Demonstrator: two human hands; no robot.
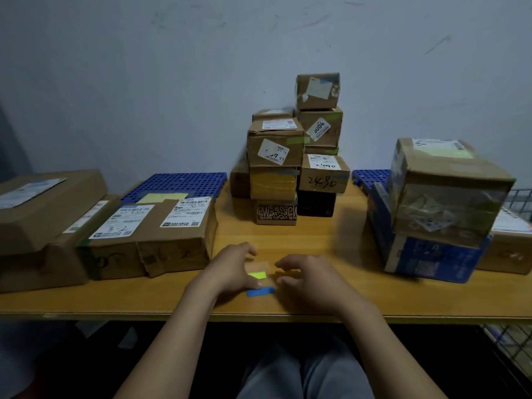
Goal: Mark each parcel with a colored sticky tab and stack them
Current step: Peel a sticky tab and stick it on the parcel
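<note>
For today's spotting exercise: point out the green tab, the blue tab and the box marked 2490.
green tab [257, 275]: head view, middle of the tab.
blue tab [260, 291]: head view, middle of the tab.
box marked 2490 [324, 181]: head view, its front face.

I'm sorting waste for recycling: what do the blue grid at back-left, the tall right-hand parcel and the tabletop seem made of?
Blue grid: likely moulded plastic, matt, with regular rows of holes. Tall parcel: brown cardboard, its front under glossy clear tape that wrinkles and glares. Tabletop: probably wood or wood-look laminate, smooth, yellowish, faint sheen.
</note>
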